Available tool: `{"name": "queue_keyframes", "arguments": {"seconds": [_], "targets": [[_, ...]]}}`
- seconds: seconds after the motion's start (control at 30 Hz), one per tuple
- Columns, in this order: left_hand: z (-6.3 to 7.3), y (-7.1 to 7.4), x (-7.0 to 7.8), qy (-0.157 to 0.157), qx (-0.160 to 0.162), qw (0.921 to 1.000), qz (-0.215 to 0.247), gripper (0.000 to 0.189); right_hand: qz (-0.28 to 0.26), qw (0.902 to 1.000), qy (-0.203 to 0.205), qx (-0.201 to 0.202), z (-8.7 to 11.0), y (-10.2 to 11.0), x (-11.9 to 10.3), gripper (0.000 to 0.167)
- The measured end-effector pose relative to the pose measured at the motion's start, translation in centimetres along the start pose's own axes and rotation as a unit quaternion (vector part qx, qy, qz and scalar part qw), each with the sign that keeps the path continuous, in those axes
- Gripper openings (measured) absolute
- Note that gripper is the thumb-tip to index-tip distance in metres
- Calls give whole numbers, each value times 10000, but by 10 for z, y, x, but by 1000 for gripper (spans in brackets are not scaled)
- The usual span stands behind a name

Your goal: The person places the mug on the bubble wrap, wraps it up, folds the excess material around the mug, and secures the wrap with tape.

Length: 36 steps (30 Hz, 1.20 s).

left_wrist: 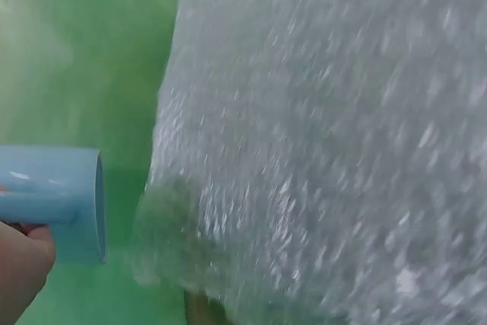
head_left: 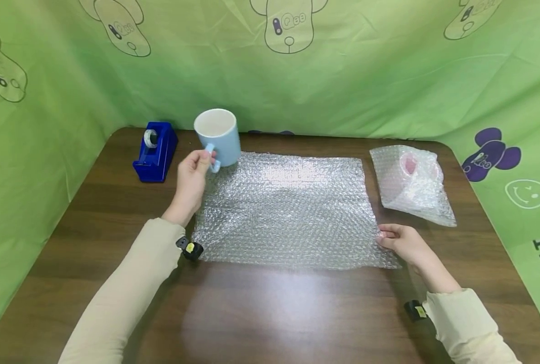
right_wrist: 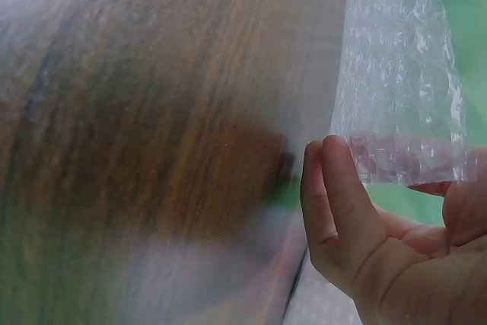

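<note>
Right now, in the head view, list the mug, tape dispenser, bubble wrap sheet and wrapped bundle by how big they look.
1. Bubble wrap sheet
2. Wrapped bundle
3. Mug and tape dispenser, unranked: they look close, and the held-up mug may be nearer the camera.

Faces forward and down from the head, high above the fingers (right_wrist: 351, 203); looks from each wrist, close beside them, sharing the clear rectangular plastic bubble-wrap sheet (head_left: 288, 217).

There are one mug (head_left: 226, 144), one tape dispenser (head_left: 158, 154), one bubble-wrap sheet (head_left: 293, 215) and one wrapped bundle (head_left: 413, 184).
</note>
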<state>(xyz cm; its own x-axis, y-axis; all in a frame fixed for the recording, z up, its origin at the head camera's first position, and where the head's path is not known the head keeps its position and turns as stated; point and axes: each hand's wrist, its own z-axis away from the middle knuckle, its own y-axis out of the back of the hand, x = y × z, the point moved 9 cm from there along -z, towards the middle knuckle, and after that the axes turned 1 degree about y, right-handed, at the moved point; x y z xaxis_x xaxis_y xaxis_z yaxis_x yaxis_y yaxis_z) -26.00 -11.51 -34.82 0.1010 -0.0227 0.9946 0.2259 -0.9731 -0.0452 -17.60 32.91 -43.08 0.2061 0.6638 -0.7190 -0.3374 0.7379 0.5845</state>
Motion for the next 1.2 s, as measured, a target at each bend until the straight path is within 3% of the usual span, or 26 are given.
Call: {"name": "queue_keyframes", "arguments": {"seconds": [0.13,0.23,0.4,0.77,1.2], "targets": [[16,-29,-7,155,-819,9953,-490,19,26,10000,-4,-24,1,0,-1,50],[29,-49,-14,307,-1280,9897,-562,20,-3,10000,-27,-38,1,0,-1,50],[47,-75,-30,591,-1722,9817,-559,18,-62,10000,-2,-11,2,0,-2,50],[65,-106,-50,789,-2154,9715,-592,20,-204,9997,139,75,5,-1,-5,49],[73,-112,-62,925,-2232,9680,-671,20,-193,9998,91,30,4,-2,-4,50]]}}
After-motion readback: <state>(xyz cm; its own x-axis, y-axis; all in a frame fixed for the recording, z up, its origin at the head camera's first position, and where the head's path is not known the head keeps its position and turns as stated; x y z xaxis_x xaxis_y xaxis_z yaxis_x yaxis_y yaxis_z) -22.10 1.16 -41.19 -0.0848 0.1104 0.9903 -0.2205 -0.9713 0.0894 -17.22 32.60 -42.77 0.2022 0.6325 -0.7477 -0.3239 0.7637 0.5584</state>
